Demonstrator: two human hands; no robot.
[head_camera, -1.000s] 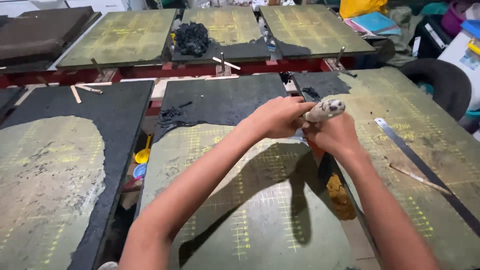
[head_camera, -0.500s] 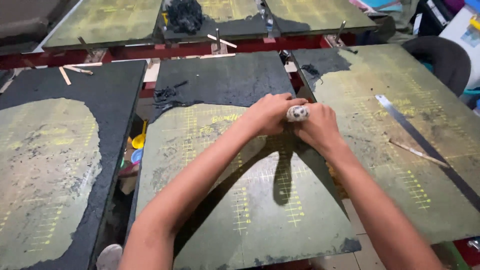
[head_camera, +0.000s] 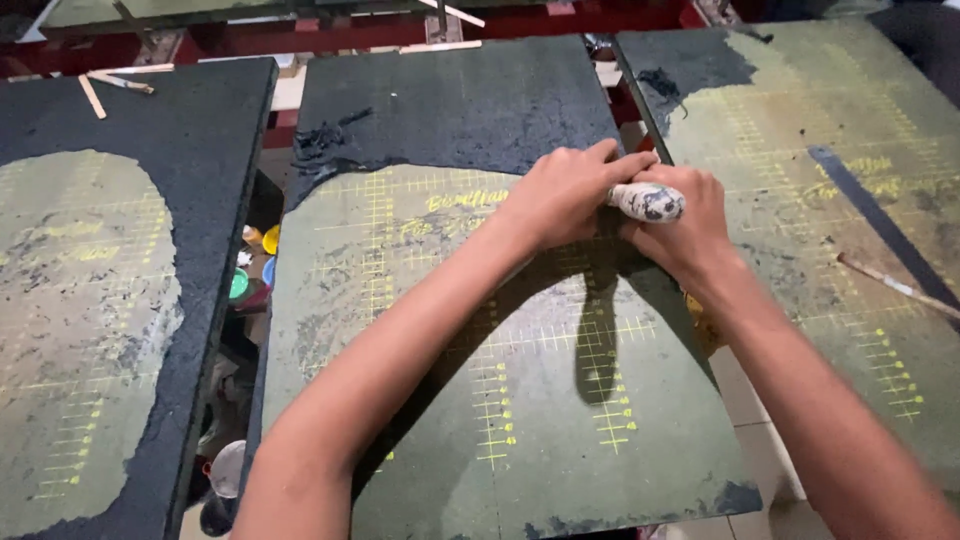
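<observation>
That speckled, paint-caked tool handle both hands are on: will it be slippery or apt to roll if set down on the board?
The speckled rounded tool handle looks crusted with dried paint, so probably grippy, not slick. Left hand and right hand both clamp it, suggesting it needs firm pressure. Its rounded end might roll on the flat green gridded board.

Three flat green boards with yellow grid lines sit side by side: left board (head_camera: 90, 300), middle board (head_camera: 500, 380), right board (head_camera: 850, 230), each part-coated in black paste (head_camera: 460, 100). A thin stick (head_camera: 895, 287) lies on the right one.
</observation>
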